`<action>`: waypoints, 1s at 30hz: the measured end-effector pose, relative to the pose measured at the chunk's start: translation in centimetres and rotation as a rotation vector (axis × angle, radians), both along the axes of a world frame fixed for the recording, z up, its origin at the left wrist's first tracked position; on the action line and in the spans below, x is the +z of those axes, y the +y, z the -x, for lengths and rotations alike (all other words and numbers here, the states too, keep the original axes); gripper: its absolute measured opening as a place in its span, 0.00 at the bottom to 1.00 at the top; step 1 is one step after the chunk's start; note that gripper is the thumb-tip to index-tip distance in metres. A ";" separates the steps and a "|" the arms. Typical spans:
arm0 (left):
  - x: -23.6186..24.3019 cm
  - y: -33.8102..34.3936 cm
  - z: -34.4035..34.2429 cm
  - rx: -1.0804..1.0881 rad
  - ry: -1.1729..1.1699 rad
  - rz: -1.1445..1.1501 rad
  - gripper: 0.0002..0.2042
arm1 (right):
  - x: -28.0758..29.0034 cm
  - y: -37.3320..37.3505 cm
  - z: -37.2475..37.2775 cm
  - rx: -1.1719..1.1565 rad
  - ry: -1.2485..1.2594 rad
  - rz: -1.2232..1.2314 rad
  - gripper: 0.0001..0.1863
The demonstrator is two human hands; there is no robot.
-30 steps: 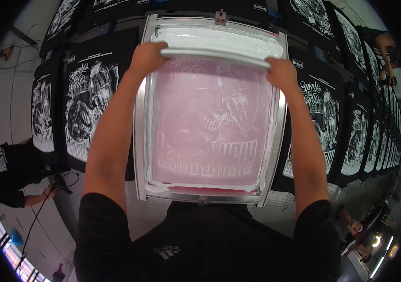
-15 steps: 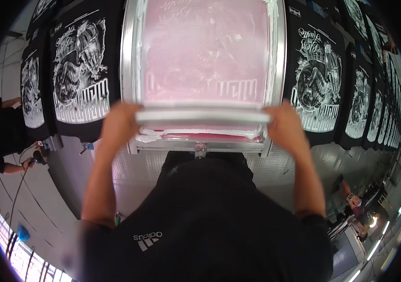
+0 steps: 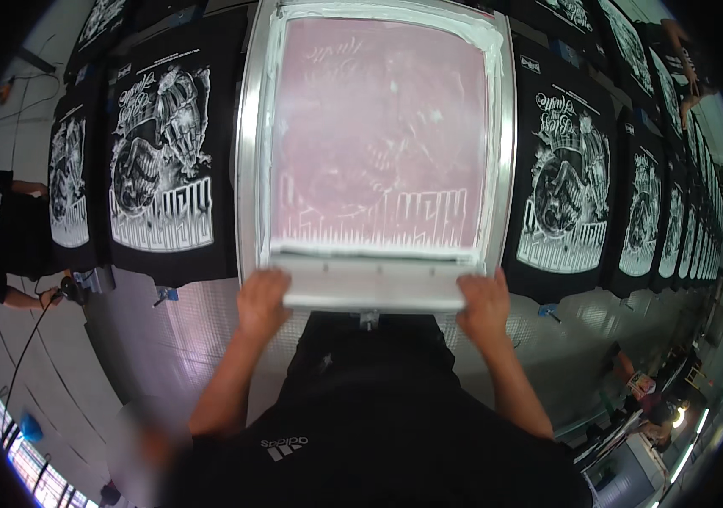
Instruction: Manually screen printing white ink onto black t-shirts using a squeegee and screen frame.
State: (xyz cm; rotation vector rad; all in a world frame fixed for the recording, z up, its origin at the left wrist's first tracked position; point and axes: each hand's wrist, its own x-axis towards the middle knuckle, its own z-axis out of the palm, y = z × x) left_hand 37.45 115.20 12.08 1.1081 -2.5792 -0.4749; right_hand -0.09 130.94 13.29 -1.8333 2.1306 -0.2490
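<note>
While left hand (image 3: 263,300) and right hand (image 3: 485,306) grip long silver squeegee (image 3: 370,286) at near end of pink-mesh, metal-framed screen (image 3: 378,135), stroke looks done; level lift likely needed.

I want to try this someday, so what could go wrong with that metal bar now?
The metal bar is at the near end of the frame, so it might slip over the edge toward the person's black shirt.
White paste lines the frame's inside, so it could smear onto the left hand or right hand holding the bar's ends.
Printed black cloth lies close on both sides, so a stray drip could perhaps spot it.
</note>
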 end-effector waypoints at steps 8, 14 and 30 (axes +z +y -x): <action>0.2 -29.7 13.9 0.071 -0.216 0.063 0.21 | -1.3 -26.5 12.8 -0.007 0.236 0.117 0.19; 3.4 -41.8 21.9 0.022 -0.229 0.019 0.24 | -0.8 -40.9 22.4 0.015 0.310 -0.054 0.28; 4.0 -0.8 1.6 -0.030 -0.104 -0.209 0.18 | 2.8 -0.1 0.9 -0.007 -0.060 -0.201 0.21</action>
